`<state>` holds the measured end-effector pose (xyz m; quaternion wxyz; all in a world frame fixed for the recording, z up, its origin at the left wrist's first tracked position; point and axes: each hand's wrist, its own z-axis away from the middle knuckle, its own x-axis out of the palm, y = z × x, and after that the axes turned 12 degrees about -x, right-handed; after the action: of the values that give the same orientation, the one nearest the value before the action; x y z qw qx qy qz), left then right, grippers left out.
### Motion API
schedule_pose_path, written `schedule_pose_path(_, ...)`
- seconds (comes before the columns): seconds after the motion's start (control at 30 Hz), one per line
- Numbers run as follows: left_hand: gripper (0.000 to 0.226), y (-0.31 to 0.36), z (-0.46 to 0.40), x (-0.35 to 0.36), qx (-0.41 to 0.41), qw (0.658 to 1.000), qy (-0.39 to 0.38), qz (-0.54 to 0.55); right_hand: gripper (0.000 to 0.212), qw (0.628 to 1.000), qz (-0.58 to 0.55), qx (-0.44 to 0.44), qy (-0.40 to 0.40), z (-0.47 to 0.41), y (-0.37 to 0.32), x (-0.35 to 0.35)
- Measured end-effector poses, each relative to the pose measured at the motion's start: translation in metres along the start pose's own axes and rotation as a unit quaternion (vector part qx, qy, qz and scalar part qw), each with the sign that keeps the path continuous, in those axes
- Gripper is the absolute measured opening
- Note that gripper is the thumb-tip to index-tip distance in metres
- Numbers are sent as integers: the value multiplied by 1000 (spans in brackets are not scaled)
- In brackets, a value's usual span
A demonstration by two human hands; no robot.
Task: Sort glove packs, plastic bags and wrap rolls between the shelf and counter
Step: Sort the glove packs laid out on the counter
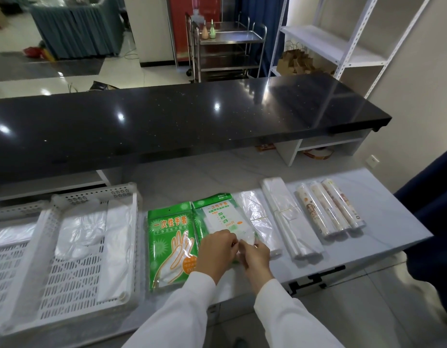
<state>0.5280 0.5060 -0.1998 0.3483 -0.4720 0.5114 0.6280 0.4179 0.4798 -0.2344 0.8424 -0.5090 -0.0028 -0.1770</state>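
Note:
Two green glove packs lie side by side on the grey counter (pixel 383 212): one (pixel 167 242) face up on the left, a second (pixel 218 217) to its right. My left hand (pixel 216 249) and my right hand (pixel 255 254) both pinch the near end of the second glove pack. To the right lie a loose clear plastic bag (pixel 255 212), two bundles of plastic bags (pixel 285 217) tied with bands, and three wrap rolls (pixel 328 209) in a row.
A white perforated crate (pixel 74 280) with clear bags inside stands at the left. A black raised countertop (pixel 192 121) runs across behind. A white metal shelf (pixel 343 46) stands at the back right, a steel trolley (pixel 227 49) behind the counter. A dark-clothed person (pixel 433 222) stands at the right edge.

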Motion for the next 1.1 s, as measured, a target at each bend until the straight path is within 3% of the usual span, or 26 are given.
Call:
schedule_pose_path(0.27,27,-2,1,1,-8,1000,17,12,34,999,-4,-34,-13,10,1,-7)
schedule_pose_path(0.6,18,-11,9,1,-29,997,58,43,17,992,97,-78,24,32,9,-23)
schedule_pose_path(0.83,19,-18,13,0,-32,995,77,52,23,993,95,-67,20,41,9,-23)
schedule_pose_path(1.1,19,-24,14,-1,-23,996,63,60,48,999,28,3,29,29,11,-5)
